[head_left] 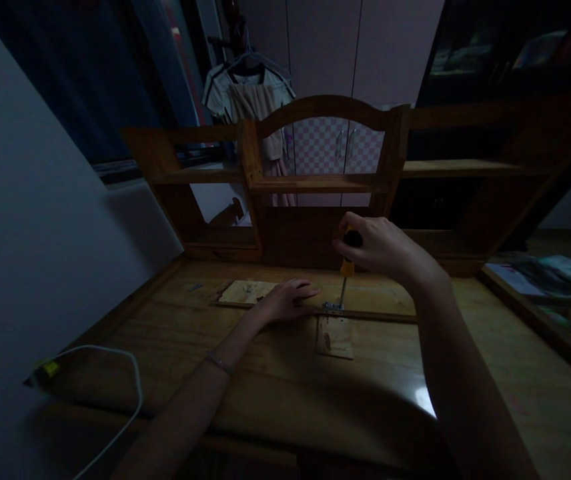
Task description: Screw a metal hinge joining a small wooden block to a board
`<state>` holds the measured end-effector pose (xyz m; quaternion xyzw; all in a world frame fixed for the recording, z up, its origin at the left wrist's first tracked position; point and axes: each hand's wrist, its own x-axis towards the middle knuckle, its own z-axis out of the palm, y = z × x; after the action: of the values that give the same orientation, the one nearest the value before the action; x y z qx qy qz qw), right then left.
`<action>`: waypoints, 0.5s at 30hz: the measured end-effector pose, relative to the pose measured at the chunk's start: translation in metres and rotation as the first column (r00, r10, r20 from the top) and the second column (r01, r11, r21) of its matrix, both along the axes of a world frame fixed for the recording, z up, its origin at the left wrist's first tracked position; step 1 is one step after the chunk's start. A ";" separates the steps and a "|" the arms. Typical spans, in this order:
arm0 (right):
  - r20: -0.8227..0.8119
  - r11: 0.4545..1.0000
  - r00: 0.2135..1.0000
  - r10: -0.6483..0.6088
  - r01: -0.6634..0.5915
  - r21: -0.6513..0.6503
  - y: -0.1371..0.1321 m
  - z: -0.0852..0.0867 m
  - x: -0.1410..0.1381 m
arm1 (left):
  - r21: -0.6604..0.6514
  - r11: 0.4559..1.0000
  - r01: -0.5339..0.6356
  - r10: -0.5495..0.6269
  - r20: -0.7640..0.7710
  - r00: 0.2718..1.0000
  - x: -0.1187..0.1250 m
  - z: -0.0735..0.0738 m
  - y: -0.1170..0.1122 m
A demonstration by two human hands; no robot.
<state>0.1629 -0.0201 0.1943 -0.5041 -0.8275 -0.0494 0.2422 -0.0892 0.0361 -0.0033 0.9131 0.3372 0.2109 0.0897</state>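
Looping over the near left corner of the surface, a thin white cable [139, 380] lay on the wooden desk [265, 393], whose smooth, grained top caught a bright reflection. Midway between the side edges sat a squarish wood piece [340, 339] with a dark knot, its far edge at a holed metal bracket [333, 307] by a long, narrow board [240, 290]. The left hand [288, 300] rested over that board, fingers loosely extended, wrapped round nothing. The right hand [383, 243] gripped the yellow-and-black handle of a screwdriver [347, 268], its slim shaft nearly upright, tip at the bracket. Slim metal bits [195, 287] lay toward the far left corner. Along the far edge stood an arched wooden shelf unit [320, 183], its compartments too dim to read fully, with a shallow drawer [230, 255] at lower left.
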 end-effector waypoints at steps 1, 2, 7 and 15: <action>-0.009 1.000 1.000 0.006 -0.007 -0.011 -0.002 0.001 -0.001 | 0.001 1.000 0.002 -0.002 0.001 1.000 0.000 0.000 0.000; -0.019 1.000 1.000 0.019 -0.019 -0.025 -0.004 0.002 -0.001 | 0.000 1.000 0.000 0.000 0.001 1.000 0.000 0.000 0.000; -0.030 0.998 0.998 0.052 -0.053 -0.029 -0.003 0.001 0.000 | -0.023 0.999 -0.023 0.023 -0.011 1.000 0.001 0.001 -0.002; 0.012 0.996 0.999 -0.040 0.039 0.081 -0.001 -0.004 -0.004 | 0.000 1.000 -0.001 0.001 -0.010 1.000 0.001 0.003 -0.003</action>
<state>0.1586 -0.0209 0.1905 -0.5100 -0.8163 -0.0909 0.2555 -0.0880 0.0334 -0.0002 0.9141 0.3379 0.2064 0.0878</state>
